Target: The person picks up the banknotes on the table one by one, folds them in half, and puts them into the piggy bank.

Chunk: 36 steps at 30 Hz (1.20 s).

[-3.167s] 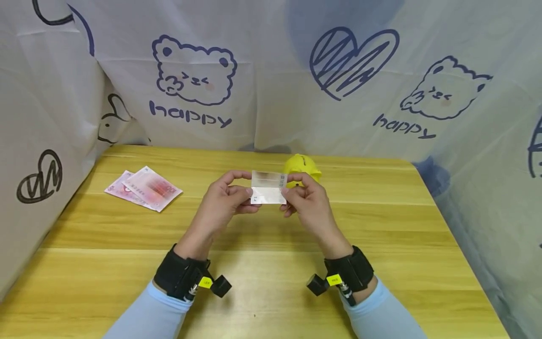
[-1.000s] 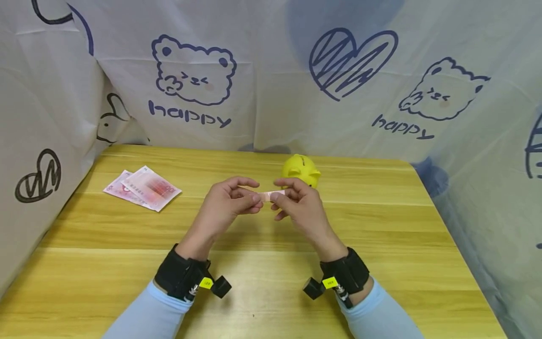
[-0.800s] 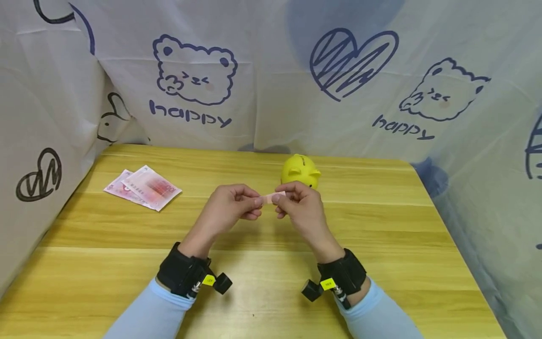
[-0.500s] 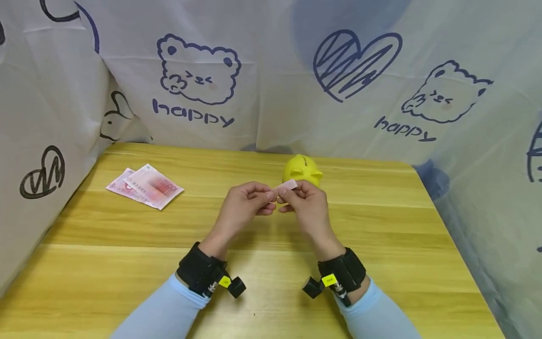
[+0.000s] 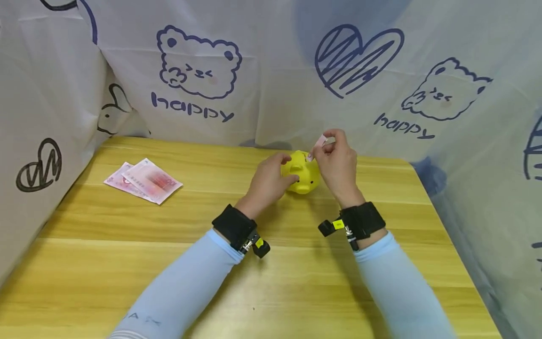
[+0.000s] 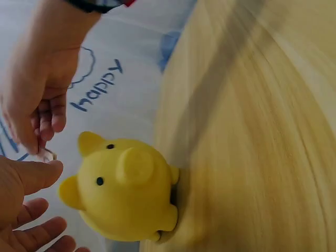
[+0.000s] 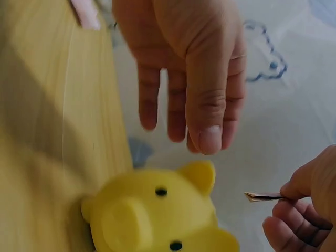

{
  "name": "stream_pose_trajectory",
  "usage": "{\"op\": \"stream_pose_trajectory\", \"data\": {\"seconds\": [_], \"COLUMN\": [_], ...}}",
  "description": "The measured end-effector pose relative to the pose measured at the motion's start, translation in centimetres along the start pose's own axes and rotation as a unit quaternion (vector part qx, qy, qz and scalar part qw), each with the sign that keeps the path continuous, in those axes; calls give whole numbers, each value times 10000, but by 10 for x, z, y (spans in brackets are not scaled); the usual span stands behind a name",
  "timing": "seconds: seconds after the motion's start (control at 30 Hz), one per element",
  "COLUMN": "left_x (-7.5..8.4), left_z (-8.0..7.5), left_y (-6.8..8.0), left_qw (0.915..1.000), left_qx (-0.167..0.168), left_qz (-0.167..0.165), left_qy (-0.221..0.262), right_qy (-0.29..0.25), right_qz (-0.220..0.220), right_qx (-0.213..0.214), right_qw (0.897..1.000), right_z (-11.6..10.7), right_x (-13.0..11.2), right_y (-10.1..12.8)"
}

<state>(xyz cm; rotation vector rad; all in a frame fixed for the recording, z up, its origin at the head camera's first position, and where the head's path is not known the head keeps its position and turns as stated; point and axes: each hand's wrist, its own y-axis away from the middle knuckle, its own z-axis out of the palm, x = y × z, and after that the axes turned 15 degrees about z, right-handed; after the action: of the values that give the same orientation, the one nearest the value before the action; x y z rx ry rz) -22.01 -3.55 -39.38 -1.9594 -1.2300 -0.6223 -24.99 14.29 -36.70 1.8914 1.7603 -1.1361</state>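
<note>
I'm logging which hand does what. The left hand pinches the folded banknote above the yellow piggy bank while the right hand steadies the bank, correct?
Not quite: the hands are swapped. The head view shows the right hand pinching the folded banknote above the yellow piggy bank, while the left hand steadies the bank.

The backdrop cloth reads "happy" under each bear.

Piggy bank slot behind the fingers

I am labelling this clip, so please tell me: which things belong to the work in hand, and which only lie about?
In use:
folded banknote, pinched by right hand
yellow piggy bank, touched by left hand

Lying about:
flat banknotes on the table
printed cloth behind
</note>
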Motion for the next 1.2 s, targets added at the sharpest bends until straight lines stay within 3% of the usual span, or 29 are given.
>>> {"op": "stream_pose_trajectory", "data": {"seconds": [0.2, 0.77, 1.0, 1.2], "left_x": [0, -9, -9, -8], "left_z": [14, 26, 26, 27], "left_y": [-14, -15, -15, -15], "left_qw": [9977, 9950, 9932, 9930], "left_qx": [-197, -107, -126, -116], "left_qz": [257, 314, 326, 301], "left_qy": [-594, -947, -1110, -1138], "right_qy": [502, 1404, 1566, 1403], "right_qz": [77, -273, -113, -153], "right_qx": [-223, -13, -259, -385], "right_qw": [9985, 9897, 9873, 9892], "right_z": [5, 29, 26, 28], "right_x": [2, -1, -5, -7], "right_y": [-14, -24, -28, -32]}}
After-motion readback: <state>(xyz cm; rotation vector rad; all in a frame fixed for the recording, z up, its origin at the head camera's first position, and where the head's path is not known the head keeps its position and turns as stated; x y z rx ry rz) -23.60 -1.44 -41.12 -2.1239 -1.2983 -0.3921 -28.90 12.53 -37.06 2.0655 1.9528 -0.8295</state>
